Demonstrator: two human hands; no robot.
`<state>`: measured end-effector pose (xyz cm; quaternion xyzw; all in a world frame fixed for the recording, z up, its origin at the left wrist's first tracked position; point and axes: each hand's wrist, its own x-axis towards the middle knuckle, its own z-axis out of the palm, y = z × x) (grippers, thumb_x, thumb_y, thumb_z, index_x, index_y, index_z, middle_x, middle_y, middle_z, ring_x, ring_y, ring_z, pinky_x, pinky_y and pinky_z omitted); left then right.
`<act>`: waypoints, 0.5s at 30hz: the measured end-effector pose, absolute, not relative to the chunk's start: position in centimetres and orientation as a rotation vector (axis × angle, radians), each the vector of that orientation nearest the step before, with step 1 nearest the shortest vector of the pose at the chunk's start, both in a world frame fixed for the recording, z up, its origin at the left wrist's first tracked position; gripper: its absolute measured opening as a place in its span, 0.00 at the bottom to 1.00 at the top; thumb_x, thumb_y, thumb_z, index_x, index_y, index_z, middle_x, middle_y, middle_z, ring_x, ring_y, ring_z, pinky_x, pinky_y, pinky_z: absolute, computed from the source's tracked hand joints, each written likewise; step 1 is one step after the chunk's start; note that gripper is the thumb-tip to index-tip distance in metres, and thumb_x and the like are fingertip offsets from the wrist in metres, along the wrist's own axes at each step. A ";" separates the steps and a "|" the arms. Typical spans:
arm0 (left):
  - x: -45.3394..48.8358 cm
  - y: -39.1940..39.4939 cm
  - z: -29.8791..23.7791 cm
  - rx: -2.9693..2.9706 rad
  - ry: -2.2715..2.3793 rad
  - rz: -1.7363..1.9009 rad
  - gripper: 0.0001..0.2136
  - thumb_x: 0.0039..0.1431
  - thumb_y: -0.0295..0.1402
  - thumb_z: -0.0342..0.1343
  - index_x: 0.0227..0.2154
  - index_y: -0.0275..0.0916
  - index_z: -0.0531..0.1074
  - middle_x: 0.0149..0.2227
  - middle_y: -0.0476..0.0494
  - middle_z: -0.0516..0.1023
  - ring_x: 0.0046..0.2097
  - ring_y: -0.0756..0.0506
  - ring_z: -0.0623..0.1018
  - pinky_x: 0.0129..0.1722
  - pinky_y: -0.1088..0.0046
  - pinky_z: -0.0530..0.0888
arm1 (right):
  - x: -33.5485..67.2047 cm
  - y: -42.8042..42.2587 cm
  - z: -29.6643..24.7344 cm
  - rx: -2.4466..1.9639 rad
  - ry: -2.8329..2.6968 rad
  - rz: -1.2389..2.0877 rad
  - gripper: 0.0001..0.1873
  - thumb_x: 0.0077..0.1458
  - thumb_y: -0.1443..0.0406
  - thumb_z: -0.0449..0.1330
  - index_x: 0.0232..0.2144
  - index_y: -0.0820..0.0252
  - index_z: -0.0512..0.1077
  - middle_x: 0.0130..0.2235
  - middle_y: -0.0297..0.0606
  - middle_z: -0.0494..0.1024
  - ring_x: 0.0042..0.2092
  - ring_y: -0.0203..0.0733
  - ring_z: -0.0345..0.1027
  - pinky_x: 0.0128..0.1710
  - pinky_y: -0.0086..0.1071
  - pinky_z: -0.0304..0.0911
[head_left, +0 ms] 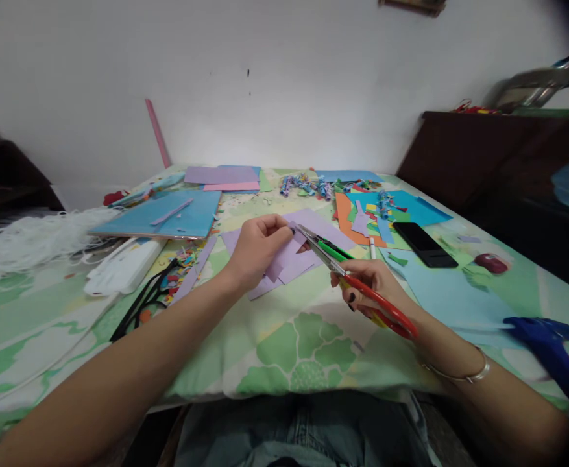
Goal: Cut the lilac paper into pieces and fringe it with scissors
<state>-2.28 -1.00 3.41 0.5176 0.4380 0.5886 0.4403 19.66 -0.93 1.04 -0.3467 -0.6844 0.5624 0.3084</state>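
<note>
In the middle of the table my left hand [261, 250] is closed in a pinch on a piece of purple paper [275, 267]. My right hand [369, 282] grips a pair of scissors [330, 259] with red handles and a green part along the blades. The blade tips point left and meet the paper close to my left fingertips. Whether the blades are apart is hard to make out. More purple paper sheets [313, 224] lie flat on the tabletop beneath and behind both hands.
Left stand a blue pad [167, 211], a white power strip [126, 266], black glasses [145, 298] and white cord [36, 243]. A black phone [424, 244], coloured scraps [362, 224] and light blue paper [454, 292] lie right. Curled paper pieces [308, 186] are at the back.
</note>
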 end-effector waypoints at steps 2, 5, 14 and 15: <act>-2.3 -1.0 3.5 1.283 1.085 1.463 0.03 0.45 0.30 0.58 0.22 0.37 0.70 0.21 0.48 0.74 0.24 0.50 0.73 0.20 0.77 0.64 | 19.6 -1.0 1.0 -0.934 -1.809 1.483 0.21 0.39 0.54 0.69 0.30 0.64 0.71 0.16 0.28 0.68 0.13 0.26 0.51 0.10 0.21 0.49; -2.3 -1.1 3.5 1.271 1.073 1.460 0.03 0.45 0.30 0.58 0.22 0.37 0.70 0.20 0.49 0.74 0.23 0.50 0.73 0.20 0.77 0.64 | 19.7 -1.0 1.0 -0.906 -1.810 1.492 0.21 0.39 0.54 0.69 0.30 0.63 0.71 0.15 0.27 0.67 0.13 0.26 0.50 0.10 0.20 0.49; -2.2 -1.0 3.2 1.271 1.076 1.462 0.02 0.45 0.29 0.57 0.22 0.37 0.70 0.21 0.49 0.74 0.22 0.51 0.72 0.20 0.77 0.63 | 19.7 -0.8 0.9 -0.916 -1.817 1.498 0.22 0.39 0.53 0.69 0.30 0.63 0.71 0.16 0.28 0.68 0.13 0.27 0.52 0.10 0.21 0.50; -2.2 -1.0 3.2 1.270 1.069 1.463 0.02 0.45 0.29 0.57 0.22 0.37 0.70 0.21 0.49 0.75 0.22 0.51 0.72 0.20 0.77 0.63 | 19.8 -0.8 0.8 -0.898 -1.815 1.504 0.22 0.39 0.53 0.69 0.31 0.63 0.71 0.16 0.28 0.68 0.14 0.27 0.52 0.10 0.21 0.50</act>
